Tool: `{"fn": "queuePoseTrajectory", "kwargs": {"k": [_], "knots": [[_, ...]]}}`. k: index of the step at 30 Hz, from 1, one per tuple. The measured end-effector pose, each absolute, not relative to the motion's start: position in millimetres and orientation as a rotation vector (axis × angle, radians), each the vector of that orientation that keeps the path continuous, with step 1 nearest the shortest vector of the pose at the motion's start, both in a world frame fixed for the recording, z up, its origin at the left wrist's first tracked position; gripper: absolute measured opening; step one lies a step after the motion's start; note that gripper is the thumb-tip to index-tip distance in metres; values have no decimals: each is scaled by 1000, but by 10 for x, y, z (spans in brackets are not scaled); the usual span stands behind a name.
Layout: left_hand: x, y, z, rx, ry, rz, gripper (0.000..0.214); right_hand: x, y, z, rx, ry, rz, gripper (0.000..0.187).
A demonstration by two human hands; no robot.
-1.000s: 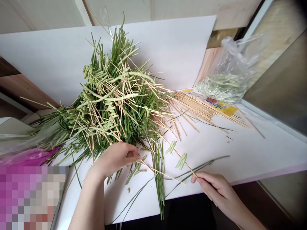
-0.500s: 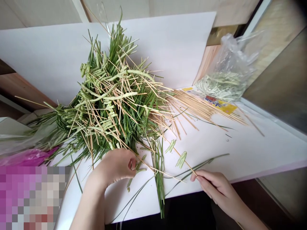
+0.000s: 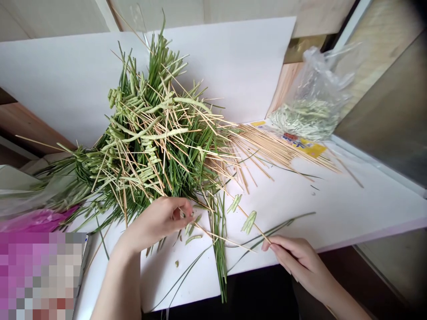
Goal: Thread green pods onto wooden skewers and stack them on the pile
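Note:
A big heap of green stalks and buds threaded on thin bamboo skewers (image 3: 156, 142) lies on the white table (image 3: 333, 209). My right hand (image 3: 293, 260) pinches the near end of one skewer (image 3: 247, 215) that carries two small bunches of green buds. My left hand (image 3: 160, 220) is closed at the heap's near edge, fingertips pinched on green buds beside that skewer. Loose buds and long green blades (image 3: 220, 249) lie between my hands.
A row of bare skewers (image 3: 283, 151) lies to the right of the heap, over a yellow packet (image 3: 310, 146). A clear plastic bag of buds (image 3: 310, 111) stands at the back right. A pink wrapper (image 3: 36, 220) lies at the left. A white board (image 3: 240, 66) stands behind.
My left hand dipped toward the near edge, then came back up to the heap's edge with buds pinched. My right hand kept its hold on the skewer.

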State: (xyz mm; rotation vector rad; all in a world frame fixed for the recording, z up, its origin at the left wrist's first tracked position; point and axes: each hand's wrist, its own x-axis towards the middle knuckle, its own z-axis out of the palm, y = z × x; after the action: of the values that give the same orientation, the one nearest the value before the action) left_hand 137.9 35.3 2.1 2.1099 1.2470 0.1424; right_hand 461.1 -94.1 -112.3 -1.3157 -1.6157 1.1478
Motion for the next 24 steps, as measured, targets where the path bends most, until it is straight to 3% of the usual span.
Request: {"fn": "queuePoseTrajectory", "kwargs": {"k": [6, 24], "knots": [[1556, 375, -137, 1634, 1046, 579, 27, 4608, -938, -1071, -1315, -1649, 1141, 41], [2013, 340, -412, 1165, 962, 852, 36, 4595, -913, -1064, -1277, -1738, 1068, 34]]}}
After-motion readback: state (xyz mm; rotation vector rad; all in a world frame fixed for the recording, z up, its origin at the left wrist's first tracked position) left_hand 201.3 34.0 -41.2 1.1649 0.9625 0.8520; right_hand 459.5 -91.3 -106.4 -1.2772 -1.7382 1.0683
